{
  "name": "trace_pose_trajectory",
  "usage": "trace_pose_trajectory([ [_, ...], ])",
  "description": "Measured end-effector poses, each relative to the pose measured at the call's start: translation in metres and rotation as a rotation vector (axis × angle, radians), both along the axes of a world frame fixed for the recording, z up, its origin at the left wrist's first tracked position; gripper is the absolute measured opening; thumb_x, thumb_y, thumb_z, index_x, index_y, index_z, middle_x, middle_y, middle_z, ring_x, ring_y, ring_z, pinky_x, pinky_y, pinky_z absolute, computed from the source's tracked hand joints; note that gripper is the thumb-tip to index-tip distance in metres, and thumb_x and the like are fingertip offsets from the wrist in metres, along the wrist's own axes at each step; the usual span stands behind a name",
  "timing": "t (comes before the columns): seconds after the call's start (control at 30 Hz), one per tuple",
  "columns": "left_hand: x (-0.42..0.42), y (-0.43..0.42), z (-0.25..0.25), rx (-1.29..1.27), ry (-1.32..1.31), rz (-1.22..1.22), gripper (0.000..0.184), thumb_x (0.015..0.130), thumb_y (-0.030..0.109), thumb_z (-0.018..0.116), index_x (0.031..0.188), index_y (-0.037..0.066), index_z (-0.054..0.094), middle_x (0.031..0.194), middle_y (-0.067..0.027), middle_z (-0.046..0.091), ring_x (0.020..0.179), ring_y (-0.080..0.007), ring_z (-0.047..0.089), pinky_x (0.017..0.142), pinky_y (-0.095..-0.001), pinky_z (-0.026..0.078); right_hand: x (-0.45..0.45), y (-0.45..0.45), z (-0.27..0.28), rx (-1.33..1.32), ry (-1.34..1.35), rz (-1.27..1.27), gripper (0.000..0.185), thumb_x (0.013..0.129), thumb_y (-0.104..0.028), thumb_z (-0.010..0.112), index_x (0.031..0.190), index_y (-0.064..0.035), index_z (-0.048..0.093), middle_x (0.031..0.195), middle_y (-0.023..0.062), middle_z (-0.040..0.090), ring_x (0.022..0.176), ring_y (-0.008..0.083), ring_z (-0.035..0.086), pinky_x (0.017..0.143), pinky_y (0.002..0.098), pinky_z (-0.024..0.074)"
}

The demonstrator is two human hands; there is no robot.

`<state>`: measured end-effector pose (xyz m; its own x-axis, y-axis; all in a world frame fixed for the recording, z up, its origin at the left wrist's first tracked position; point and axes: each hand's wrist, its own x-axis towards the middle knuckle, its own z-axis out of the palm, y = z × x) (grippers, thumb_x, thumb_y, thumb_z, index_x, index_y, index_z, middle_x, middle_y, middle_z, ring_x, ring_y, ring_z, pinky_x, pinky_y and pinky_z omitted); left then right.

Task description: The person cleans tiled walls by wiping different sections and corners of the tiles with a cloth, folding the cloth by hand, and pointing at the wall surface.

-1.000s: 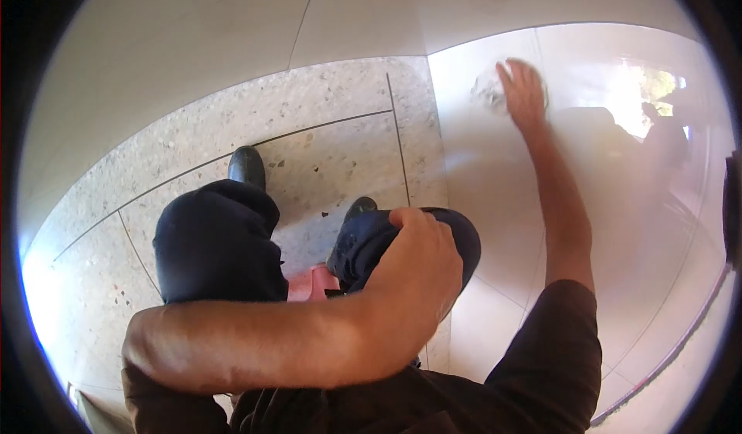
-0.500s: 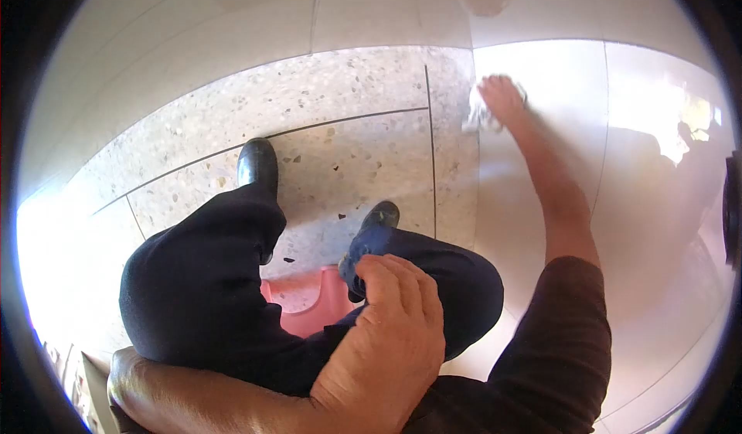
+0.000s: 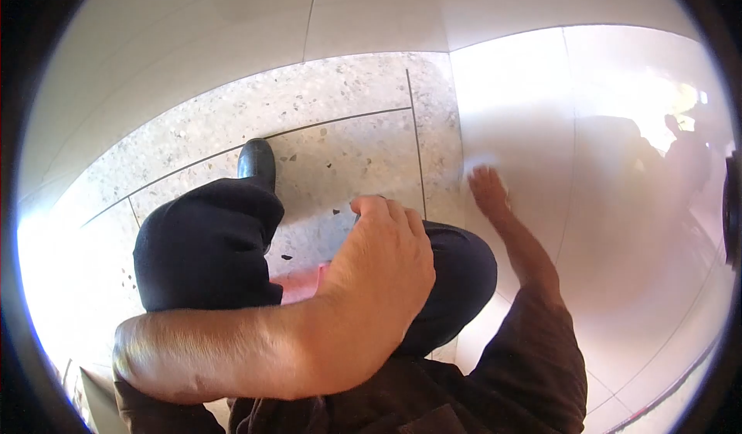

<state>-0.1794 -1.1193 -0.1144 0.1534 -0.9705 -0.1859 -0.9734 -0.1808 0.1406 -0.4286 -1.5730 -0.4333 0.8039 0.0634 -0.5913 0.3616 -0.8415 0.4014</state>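
My right hand (image 3: 488,190) presses low against the glossy pale wall tile (image 3: 525,148), fingers bent. Only a pale edge of a white cloth (image 3: 508,196) shows at that hand; motion blur and the fingers hide the rest. My left hand (image 3: 386,256) hangs over my bent knee in dark trousers (image 3: 464,279), back up, fingers loosely curved side by side. Nothing shows in it, though the palm and thumb are hidden. Its forearm crosses in front of my body.
Speckled floor tiles (image 3: 348,144) with dark joints lie below, bordered by a pale wall (image 3: 232,40). A dark shoe (image 3: 257,159) rests on the floor. Part of a pink plastic thing (image 3: 300,285) shows between my legs. Bright reflections (image 3: 672,109) mark the right-hand tiles.
My right hand has slid down the wall tile, nearer to me, with the white cloth now mostly out of sight. My left hand and forearm have shifted up in view, covering more of the pink thing.
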Motion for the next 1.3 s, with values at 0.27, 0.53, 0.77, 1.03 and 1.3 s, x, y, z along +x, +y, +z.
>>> trace_pose_trajectory([
  [0.27, 0.004, 0.013, 0.017, -0.047, 0.069, -0.122, 0.02, 0.081, 0.016, 0.064, 0.094, 0.003, 0.071, 0.089, -0.0076, 0.065, 0.086, -0.0204, 0.063, 0.072, -0.0328, 0.044, -0.265, 0.048, 0.115, -0.04, 0.297, -0.071, 0.028, 0.093, -0.025, 0.059, 0.113, -0.0108, 0.072, 0.124, 0.0125, 0.063, 0.129, 0.0319, 0.05, 0.109, 0.0534, 0.0374],
  [0.53, -0.006, 0.018, 0.029, -0.037, 0.141, -0.177, 0.021, 0.084, 0.016, 0.063, 0.095, 0.002, 0.073, 0.089, -0.0083, 0.065, 0.089, -0.0219, 0.063, 0.076, -0.0368, 0.044, -0.181, 0.0, 0.076, 0.11, -0.054, -0.628, 0.053, 0.097, -0.037, 0.057, 0.143, -0.0098, 0.054, 0.124, 0.0183, 0.063, 0.114, 0.0406, 0.062, 0.099, 0.0548, 0.0476],
  [0.77, -0.008, 0.007, 0.017, 0.035, 0.109, -0.069, 0.025, 0.086, 0.017, 0.06, 0.099, -0.001, 0.071, 0.089, -0.0094, 0.064, 0.089, -0.0231, 0.061, 0.074, -0.0362, 0.042, 0.196, 0.026, 0.074, -0.071, -0.154, -0.675, 0.099, 0.09, -0.046, 0.065, 0.161, -0.0012, 0.014, 0.101, 0.0231, 0.073, 0.092, 0.0355, 0.072, 0.08, 0.0488, 0.0579],
  [1.03, -0.007, -0.012, 0.014, 0.15, 0.02, 0.069, 0.028, 0.088, 0.019, 0.056, 0.106, 0.003, 0.07, 0.097, -0.0105, 0.065, 0.092, -0.0241, 0.058, 0.084, -0.037, 0.041, 0.262, 0.012, 0.009, -0.033, -0.268, -0.683, 0.095, 0.089, -0.036, 0.067, 0.161, -0.003, 0.015, 0.103, 0.0217, 0.074, 0.092, 0.0359, 0.073, 0.08, 0.0454, 0.059],
  [1.3, -0.005, -0.012, 0.012, 0.162, -0.019, -0.008, 0.025, 0.088, 0.018, 0.057, 0.103, 0.004, 0.072, 0.096, -0.0093, 0.063, 0.092, -0.0238, 0.058, 0.084, -0.0372, 0.041, 0.272, 0.013, 0.008, -0.054, -0.195, -0.725, 0.091, 0.09, -0.034, 0.067, 0.161, -0.0049, 0.018, 0.104, 0.0208, 0.074, 0.094, 0.0349, 0.074, 0.08, 0.0436, 0.0598],
])
